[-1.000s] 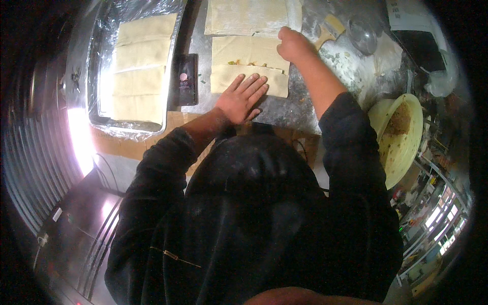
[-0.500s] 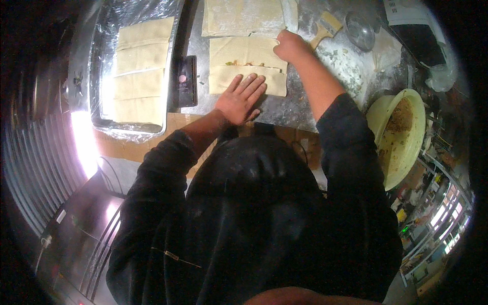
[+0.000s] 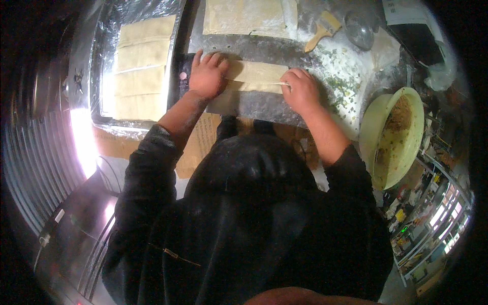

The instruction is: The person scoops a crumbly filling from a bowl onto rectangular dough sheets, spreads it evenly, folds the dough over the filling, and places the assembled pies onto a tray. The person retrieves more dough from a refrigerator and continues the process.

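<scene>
A pale folded dough sheet [image 3: 259,73] stretches between my hands as a narrow strip, with a seam running along it. At its left end is my left hand [image 3: 207,76], fingers bent over the dough, the thumb mostly hidden. My right hand [image 3: 301,90] is closed on the right end, thumb and fingers pinching the edge near the seam. No filling shows. Beyond the strip lie stacked flat dough sheets [image 3: 244,18] dusted with flour. On the left, a plastic-lined metal tray [image 3: 104,66] holds several folded dough pieces [image 3: 145,56].
A dark phone-like object [image 3: 183,76] lies partly under my left hand, beside the tray. A wooden brush [image 3: 320,34], a clear bowl [image 3: 359,31] and flour with green bits [image 3: 340,76] are on the right. A pale green basin [image 3: 406,147] with brown residue stands at the table's right edge.
The dough sheet has been folded over into a narrower strip, covering the filling that showed. My left hand has moved left to its end; my right hand has come nearer, down the right side.
</scene>
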